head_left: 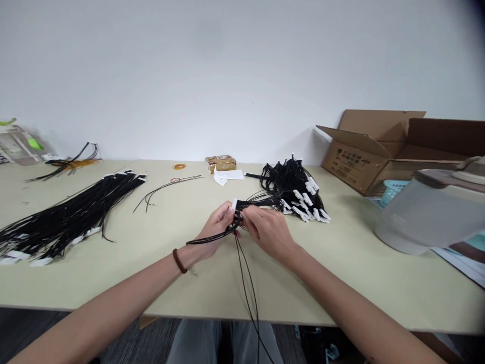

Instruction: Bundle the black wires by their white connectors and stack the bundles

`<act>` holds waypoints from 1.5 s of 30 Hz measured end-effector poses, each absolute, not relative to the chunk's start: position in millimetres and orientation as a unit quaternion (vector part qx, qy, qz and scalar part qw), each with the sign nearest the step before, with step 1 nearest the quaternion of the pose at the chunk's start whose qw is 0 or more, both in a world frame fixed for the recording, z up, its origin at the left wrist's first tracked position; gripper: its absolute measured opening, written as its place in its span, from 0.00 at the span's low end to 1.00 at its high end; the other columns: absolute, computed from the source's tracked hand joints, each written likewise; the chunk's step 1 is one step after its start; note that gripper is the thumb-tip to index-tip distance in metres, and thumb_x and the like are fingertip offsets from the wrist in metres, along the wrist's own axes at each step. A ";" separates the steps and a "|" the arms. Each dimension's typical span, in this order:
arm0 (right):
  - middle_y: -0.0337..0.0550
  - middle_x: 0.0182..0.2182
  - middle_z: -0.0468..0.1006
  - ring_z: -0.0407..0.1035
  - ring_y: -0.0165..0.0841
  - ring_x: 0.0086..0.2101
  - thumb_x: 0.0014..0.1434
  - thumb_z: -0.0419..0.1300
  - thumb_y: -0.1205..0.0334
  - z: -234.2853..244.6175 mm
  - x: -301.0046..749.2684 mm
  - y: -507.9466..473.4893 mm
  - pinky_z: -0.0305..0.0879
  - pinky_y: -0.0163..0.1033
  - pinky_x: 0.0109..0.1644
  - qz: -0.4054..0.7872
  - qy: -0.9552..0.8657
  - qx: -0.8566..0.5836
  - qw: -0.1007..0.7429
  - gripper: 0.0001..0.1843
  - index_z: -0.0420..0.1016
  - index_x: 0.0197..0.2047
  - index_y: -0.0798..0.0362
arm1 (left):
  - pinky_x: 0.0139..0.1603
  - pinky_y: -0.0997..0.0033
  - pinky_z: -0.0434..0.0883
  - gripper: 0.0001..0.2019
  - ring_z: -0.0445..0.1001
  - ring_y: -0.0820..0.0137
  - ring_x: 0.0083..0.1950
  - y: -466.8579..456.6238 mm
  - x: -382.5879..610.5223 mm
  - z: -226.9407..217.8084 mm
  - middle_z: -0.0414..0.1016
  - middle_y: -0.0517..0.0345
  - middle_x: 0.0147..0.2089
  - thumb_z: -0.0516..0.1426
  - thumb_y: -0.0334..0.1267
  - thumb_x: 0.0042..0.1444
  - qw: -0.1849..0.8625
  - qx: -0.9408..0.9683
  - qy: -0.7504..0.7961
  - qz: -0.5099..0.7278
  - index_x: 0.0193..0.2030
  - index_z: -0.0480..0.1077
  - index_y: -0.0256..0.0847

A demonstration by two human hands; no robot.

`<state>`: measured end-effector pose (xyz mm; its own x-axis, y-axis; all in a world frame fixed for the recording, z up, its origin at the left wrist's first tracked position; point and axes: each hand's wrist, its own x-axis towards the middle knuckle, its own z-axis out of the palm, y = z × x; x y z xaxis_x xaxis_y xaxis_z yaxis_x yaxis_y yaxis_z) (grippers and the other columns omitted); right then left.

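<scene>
My left hand (216, 227) and my right hand (267, 230) meet over the middle of the table (364, 263), both closed on a small bundle of black wires (254, 203) with white connectors at one end. Loose black strands (248, 288) hang from my fingers over the table's front edge. A brown bead bracelet (179, 261) circles my left wrist. Just beyond my right hand lies a heap of coiled black wire bundles (293, 188) with white connectors.
A long sheaf of straight black wires (71, 212) lies at the left. A few loose wires (166, 188), rubber bands (179, 166), a small brown box (221, 163) and white paper (228, 175) sit further back. An open cardboard box (382, 151) and a grey container (424, 215) stand at the right.
</scene>
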<state>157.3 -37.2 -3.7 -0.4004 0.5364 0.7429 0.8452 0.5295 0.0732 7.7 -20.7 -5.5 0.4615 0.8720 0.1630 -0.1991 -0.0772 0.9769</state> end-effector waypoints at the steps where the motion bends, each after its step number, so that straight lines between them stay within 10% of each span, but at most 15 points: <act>1: 0.34 0.19 0.65 0.53 0.24 0.19 0.63 0.44 0.64 -3.2 157.4 -36.7 0.41 0.33 0.25 -0.224 -0.806 -0.434 0.334 0.17 0.62 0.24 0.54 | 0.28 0.76 0.67 0.13 0.65 0.74 0.32 -19.9 7.9 -5.3 0.64 0.58 0.32 0.52 0.47 0.54 0.621 0.587 0.284 0.435 0.31 0.61 0.39; 19: 0.36 0.24 0.66 0.59 0.26 0.24 0.56 0.53 0.67 13.7 210.2 -14.1 0.51 0.32 0.26 -0.364 -0.679 -0.466 0.435 0.01 0.64 0.33 0.52 | 0.35 0.67 0.69 0.06 0.76 0.62 0.38 -8.7 -3.3 4.6 0.75 0.48 0.45 0.54 0.38 0.54 0.744 0.481 0.259 0.384 0.38 0.62 0.41; 29: 0.43 0.37 0.73 0.62 0.34 0.41 0.57 0.56 0.67 14.8 191.8 -28.2 0.58 0.39 0.43 -0.463 -0.687 -0.343 0.442 0.11 0.68 0.44 0.48 | 0.41 0.65 0.67 0.02 0.76 0.64 0.38 -1.4 -1.8 5.4 0.75 0.51 0.42 0.52 0.34 0.55 0.763 0.378 0.269 0.450 0.35 0.62 0.39; 45: 0.39 0.43 0.76 0.65 0.31 0.46 0.60 0.51 0.70 -14.0 166.9 -21.9 0.61 0.38 0.42 -0.244 -0.875 -0.233 0.346 0.13 0.69 0.47 0.49 | 0.43 0.65 0.67 0.03 0.75 0.67 0.39 -2.8 0.6 11.7 0.74 0.53 0.41 0.49 0.32 0.56 0.760 0.339 0.268 0.486 0.32 0.61 0.40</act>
<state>166.9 -21.9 -14.0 -0.6513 0.2387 0.7203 0.5775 0.7718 0.2663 0.6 -2.8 11.7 0.3842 0.9199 -0.0785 -0.5565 0.2986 0.7753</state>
